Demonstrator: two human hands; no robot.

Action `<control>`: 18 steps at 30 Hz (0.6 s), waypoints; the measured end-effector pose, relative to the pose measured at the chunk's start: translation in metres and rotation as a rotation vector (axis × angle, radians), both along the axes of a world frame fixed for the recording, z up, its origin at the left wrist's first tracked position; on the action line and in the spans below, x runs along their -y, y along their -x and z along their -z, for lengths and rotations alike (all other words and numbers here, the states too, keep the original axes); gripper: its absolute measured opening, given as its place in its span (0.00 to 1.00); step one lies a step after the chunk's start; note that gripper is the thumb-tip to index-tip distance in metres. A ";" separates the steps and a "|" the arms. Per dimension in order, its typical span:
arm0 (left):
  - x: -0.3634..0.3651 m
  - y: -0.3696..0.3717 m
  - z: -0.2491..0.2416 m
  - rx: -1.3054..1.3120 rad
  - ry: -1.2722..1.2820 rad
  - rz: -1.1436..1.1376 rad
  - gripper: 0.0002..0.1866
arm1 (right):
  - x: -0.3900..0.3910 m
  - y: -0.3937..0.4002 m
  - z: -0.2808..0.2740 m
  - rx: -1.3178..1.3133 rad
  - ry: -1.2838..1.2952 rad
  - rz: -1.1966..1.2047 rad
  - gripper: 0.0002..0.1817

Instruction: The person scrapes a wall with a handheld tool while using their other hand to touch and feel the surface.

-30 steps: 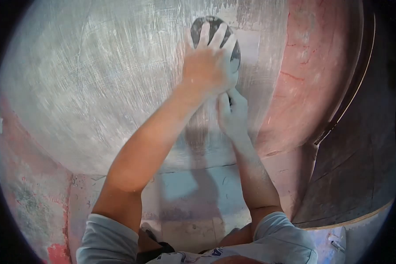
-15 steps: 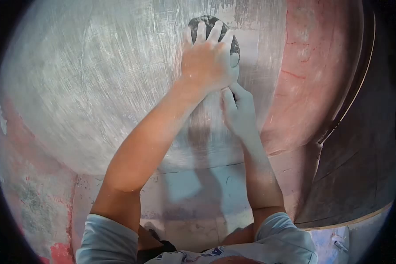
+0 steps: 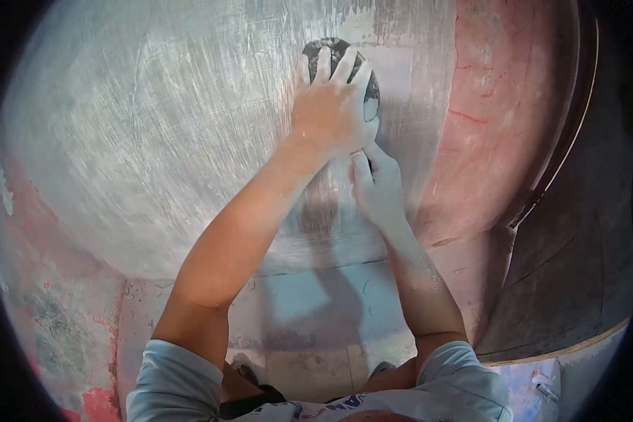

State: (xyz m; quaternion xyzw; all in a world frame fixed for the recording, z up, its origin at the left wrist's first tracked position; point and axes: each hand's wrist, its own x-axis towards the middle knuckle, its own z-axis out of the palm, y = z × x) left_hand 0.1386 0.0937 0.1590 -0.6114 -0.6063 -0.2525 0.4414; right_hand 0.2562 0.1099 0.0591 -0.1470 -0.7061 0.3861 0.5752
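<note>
A dark, round-edged sanding pad [image 3: 335, 48] lies against the large curved grey metallic surface [image 3: 190, 133]. My left hand [image 3: 334, 105] is spread over the pad, palm down, with its fingers pressing across the top. Pale dust coats those fingers. Just below, my right hand [image 3: 380, 183] is curled near the left wrist, thumb and fingers closed together. Whatever the right hand grips is hidden behind the left hand; it may be the pad's lower end.
A reddish band [image 3: 492, 105] runs down the right side of the curved surface. Beyond it is a dark panel [image 3: 563, 267] with a pale edge. Below, a ledge [image 3: 295, 295] crosses in front of my body. Worn red-and-grey patches [image 3: 56, 316] mark the lower left.
Both hands and the sanding pad have slid slightly down the surface together. The left hand stays spread over the pad, and the right hand remains closed beneath it.
</note>
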 end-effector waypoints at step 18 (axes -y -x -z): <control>-0.007 0.009 -0.014 -0.048 -0.030 0.097 0.36 | -0.007 0.012 -0.008 -0.099 0.142 -0.112 0.14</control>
